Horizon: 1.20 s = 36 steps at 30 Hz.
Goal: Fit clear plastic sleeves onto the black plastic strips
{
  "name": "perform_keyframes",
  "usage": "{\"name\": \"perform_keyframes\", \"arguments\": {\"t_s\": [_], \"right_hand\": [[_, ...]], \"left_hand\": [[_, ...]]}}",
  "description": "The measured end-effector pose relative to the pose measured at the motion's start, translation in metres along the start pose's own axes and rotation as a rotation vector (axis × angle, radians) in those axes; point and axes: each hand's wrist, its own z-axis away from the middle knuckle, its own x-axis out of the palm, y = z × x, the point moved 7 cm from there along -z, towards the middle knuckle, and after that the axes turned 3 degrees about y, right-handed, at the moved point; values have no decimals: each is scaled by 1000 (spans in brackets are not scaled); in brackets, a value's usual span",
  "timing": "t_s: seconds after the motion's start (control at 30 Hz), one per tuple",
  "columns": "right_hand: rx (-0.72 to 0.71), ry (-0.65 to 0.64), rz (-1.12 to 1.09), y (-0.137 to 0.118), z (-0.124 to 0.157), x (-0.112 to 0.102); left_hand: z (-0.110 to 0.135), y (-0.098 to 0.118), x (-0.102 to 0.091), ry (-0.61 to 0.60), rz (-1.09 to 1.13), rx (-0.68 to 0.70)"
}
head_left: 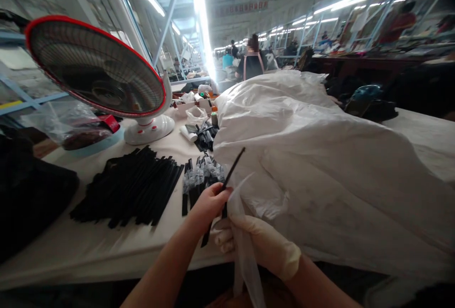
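My bare left hand (209, 203) is closed in a pinch on a thin black strip (232, 168) that slants up to the right. My right hand (256, 241), in a pale glove, is closed round a narrow clear plastic sleeve (245, 256) hanging down below it; the strip's lower end sits at the sleeve's top. Both hands are at the table's near edge, beside a big white plastic sack (320, 156). A pile of loose black strips (131, 187) lies to the left, with bagged strips (201, 177) just behind my left hand.
A red-rimmed white desk fan (103, 71) stands at the back left on the white table (88, 246). Small boxes, bottles and bags (199, 109) crowd the middle back. Dark cloth (28, 194) covers the left edge. People work at benches far behind.
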Motion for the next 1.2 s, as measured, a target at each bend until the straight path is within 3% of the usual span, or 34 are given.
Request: {"name": "perform_keyframes", "arguments": {"t_s": [0.1, 0.3, 0.4, 0.5, 0.6, 0.67, 0.8, 0.97, 1.2], "right_hand": [[25, 34, 41, 9, 12, -2], [77, 6, 23, 24, 27, -12], [-99, 140, 65, 14, 25, -34], [-347, 338, 187, -10, 25, -52], [-480, 373, 342, -29, 22, -40], [-447, 275, 389, -30, 17, -19], [-218, 128, 392, -3, 6, 8], [-89, 116, 470, 23, 2, 0], [-75, 188, 494, 22, -4, -11]], "left_hand": [[-4, 7, -10, 81, 29, 72], [3, 34, -52, 284, 48, 283], [14, 43, -58, 301, 33, 311], [24, 45, -44, 213, -36, 281], [31, 47, -27, 156, -126, 290], [33, 48, -19, 139, -205, 307], [29, 45, -18, 165, -328, 342], [17, 41, -24, 226, -354, 414], [-3, 27, -24, 181, -229, 341]]}}
